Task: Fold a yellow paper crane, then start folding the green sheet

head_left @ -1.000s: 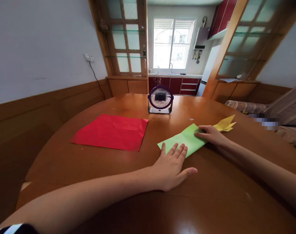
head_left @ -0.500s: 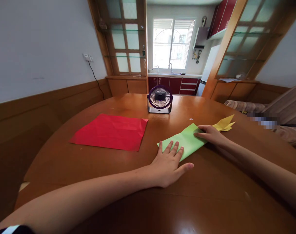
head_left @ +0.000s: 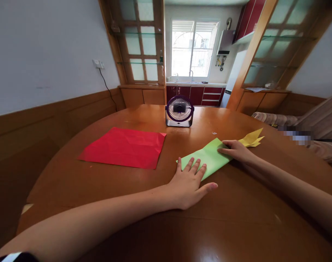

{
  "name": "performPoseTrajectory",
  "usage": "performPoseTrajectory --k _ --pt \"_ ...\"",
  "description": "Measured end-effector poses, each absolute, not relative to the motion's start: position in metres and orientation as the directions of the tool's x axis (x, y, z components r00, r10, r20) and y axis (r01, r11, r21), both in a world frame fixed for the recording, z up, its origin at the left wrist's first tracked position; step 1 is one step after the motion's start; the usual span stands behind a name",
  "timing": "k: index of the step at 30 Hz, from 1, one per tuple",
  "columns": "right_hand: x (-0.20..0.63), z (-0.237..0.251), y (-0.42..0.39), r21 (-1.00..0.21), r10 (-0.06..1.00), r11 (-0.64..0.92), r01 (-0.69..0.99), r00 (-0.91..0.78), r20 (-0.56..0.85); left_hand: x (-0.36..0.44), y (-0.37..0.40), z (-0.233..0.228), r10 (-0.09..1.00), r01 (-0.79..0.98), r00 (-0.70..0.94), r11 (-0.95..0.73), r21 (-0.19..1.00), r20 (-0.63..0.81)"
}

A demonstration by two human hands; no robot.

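green paper (head_left: 209, 157): folded, flat on the counter (head_left: 144, 189), toward its right edge
left hand (head_left: 188, 183): grip spread flat, fingertips pressing paper's near end
right hand (head_left: 237, 151): grip flat, pressing far end
writing: can't read any

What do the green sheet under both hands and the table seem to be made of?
The green sheet looks like thin matte paper: it lies flat with crisp straight edges under the left hand and right hand. The table looks like varnished wood: brown, with a faint board seam and glossy reflections, though a veneer cannot be ruled out.
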State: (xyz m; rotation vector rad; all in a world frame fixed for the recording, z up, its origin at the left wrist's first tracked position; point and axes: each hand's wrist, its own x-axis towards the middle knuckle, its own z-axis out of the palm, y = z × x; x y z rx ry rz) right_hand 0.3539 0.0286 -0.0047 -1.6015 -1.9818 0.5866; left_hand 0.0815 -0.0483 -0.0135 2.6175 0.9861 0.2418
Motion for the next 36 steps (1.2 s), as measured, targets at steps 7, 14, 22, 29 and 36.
performPoseTrajectory --k 7,14,22,29,36 --pt "0.3527 -0.0035 0.0278 -0.616 0.978 0.208 0.76 -0.157 0.137 0.0824 -0.0494 -0.0098 0.67 0.618 0.742 -0.692 0.372 0.014" --pt "0.355 -0.0063 0.0297 -0.612 0.977 0.214 0.761 -0.172 0.128 0.0808 -0.049 -0.009 0.666 0.617 0.746 -0.698 0.364 0.012" --pt "0.3538 -0.0061 0.028 -0.554 0.958 0.268 0.788 -0.155 0.243 0.0821 -0.0489 -0.011 0.66 0.624 0.752 -0.711 0.323 0.0" --pt "0.3534 -0.0079 0.0228 -0.338 0.914 0.369 0.866 -0.272 0.302 0.0813 -0.0514 -0.0068 0.655 0.624 0.756 -0.714 0.316 -0.012" --pt "0.3555 -0.0108 0.0235 -0.233 0.926 0.337 0.912 -0.277 0.255 0.0823 -0.0529 -0.0062 0.667 0.633 0.745 -0.713 0.301 0.012"
